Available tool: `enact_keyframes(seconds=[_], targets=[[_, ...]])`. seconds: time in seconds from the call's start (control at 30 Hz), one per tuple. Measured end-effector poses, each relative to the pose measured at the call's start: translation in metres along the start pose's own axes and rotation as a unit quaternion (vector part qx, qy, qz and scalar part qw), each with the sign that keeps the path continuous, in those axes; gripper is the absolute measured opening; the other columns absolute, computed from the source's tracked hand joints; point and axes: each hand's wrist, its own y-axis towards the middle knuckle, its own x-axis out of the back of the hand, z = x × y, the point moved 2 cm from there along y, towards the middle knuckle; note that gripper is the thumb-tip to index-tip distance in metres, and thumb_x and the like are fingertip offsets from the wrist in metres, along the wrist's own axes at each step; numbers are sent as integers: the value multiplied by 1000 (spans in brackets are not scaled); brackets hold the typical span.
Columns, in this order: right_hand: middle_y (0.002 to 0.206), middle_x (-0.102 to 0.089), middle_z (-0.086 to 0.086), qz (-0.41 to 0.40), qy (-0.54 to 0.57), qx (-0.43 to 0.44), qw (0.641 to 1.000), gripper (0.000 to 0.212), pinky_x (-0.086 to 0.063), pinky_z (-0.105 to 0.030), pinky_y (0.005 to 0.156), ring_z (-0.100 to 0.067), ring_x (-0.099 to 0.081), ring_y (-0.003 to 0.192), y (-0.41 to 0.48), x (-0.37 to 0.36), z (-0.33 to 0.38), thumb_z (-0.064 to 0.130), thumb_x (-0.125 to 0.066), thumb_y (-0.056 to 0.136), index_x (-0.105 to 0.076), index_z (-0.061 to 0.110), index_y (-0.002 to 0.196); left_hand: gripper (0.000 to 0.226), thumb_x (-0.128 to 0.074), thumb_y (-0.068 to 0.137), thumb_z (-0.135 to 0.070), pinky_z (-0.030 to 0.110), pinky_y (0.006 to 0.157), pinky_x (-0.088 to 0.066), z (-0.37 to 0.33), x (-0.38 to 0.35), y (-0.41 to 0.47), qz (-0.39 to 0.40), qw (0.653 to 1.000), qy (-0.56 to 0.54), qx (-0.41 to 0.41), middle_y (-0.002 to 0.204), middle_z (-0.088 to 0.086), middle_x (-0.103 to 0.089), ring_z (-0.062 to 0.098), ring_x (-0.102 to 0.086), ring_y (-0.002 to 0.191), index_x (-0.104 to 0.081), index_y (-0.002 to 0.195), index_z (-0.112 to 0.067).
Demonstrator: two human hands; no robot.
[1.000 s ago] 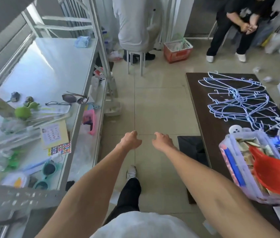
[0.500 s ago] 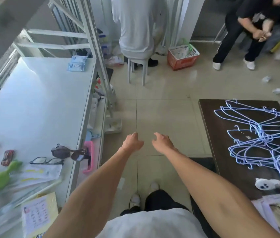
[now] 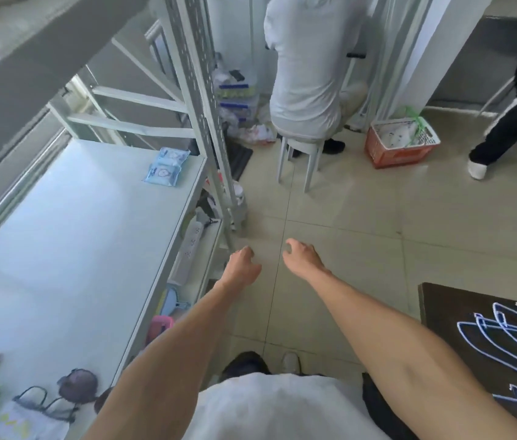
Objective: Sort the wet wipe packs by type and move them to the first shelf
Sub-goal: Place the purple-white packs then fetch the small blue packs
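The person wears a white shirt (image 3: 266,404), softly creased. Both forearms (image 3: 168,354) are uncovered, as are the left hand (image 3: 241,265) and right hand (image 3: 301,258). Below the shirt show dark trousers (image 3: 244,363) and one light shoe (image 3: 290,363).

Two wet wipe packs (image 3: 162,176). Two hands, left hand (image 3: 244,265) and right hand (image 3: 301,258). Two pairs of glasses: one clear pair (image 3: 44,404), one dark pair (image 3: 77,384). One power strip (image 3: 189,249). One stool (image 3: 310,166). One orange basket (image 3: 390,154). One dark table (image 3: 441,306), with wire hangers (image 3: 479,322) too overlapped to count.
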Motion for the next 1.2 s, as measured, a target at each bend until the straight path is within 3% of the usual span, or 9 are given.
enact_keyframes(seconds=[0.2, 0.33, 0.47, 0.57, 0.77, 0.87, 1.0, 1.1, 1.2], targets=[[138, -64, -17, 25, -14, 84, 996, 43, -49, -39, 102, -36, -57, 127, 102, 19, 81, 23, -47, 101, -56, 18, 142, 25, -48, 86, -11, 36, 79, -55, -10, 61, 76, -121, 988, -91, 33, 105, 12, -72, 31, -68, 92, -66, 102, -6], [122, -71, -18, 30, -20, 135, 990, 34, -53, -35, 84, -35, -67, 106, 171, 27, 140, 19, -48, 100, -64, 15, 130, 14, -47, 90, -1, 30, 65, -37, -12, 123, 126, -227, 962, -138, 63, 90, 4, -60, 22, -54, 80, -56, 87, -12], [119, -73, -20, 22, -22, 206, 978, 28, -56, -36, 85, -37, -69, 105, 215, 39, 207, 14, -48, 102, -69, 10, 121, 4, -51, 95, -14, 37, 78, -43, 9, 178, 180, -325, 918, -181, 135, 105, 10, -57, 28, -54, 88, -52, 97, -10], [122, -72, -16, 17, -23, 270, 962, 28, -51, -35, 96, -34, -67, 113, 239, 46, 252, 13, -48, 104, -68, 10, 123, 33, -53, 97, -32, 45, 90, -48, 22, 211, 208, -371, 872, -236, 216, 120, 13, -49, 36, -59, 101, -48, 118, -7], [140, -60, -14, 78, -97, 400, 908, 39, -48, -39, 108, -31, -57, 130, 278, 29, 331, 5, -46, 99, -59, 0, 135, 94, -58, 89, -70, 49, 107, -41, 54, 239, 240, -331, 777, -312, 436, 145, 23, -41, 40, -49, 132, -28, 147, -1], [149, -48, -21, 110, -141, 440, 880, 42, -38, -39, 111, -35, -47, 138, 285, 5, 366, 5, -44, 98, -52, -2, 138, 91, -67, 84, -67, 45, 107, -44, 65, 235, 246, -317, 764, -308, 470, 142, 19, -45, 35, -51, 132, -36, 140, -2], [169, -2, -26, 161, -263, 381, 872, 54, -13, -51, 125, -46, -7, 156, 301, -24, 380, 22, -38, 106, -31, 24, 159, 83, -73, 81, -53, 42, 108, -45, 68, 233, 251, -326, 748, -329, 476, 139, 17, -45, 34, -51, 130, -44, 139, -2], [167, -7, -29, 152, -269, 418, 854, 44, -19, -57, 122, -52, -18, 151, 310, -28, 368, 26, -47, 106, -46, 31, 150, 89, -82, 67, -53, 44, 101, -54, 77, 225, 253, -352, 728, -385, 445, 132, 14, -56, 31, -60, 122, -49, 133, -4], [155, -29, -29, 123, -204, 445, 863, 48, -32, -54, 115, -49, -38, 138, 310, -23, 358, 29, -52, 105, -46, 26, 152, 70, -85, 70, -34, 41, 90, -59, 75, 216, 239, -386, 698, -448, 403, 118, 12, -64, 28, -67, 107, -50, 122, -3]])
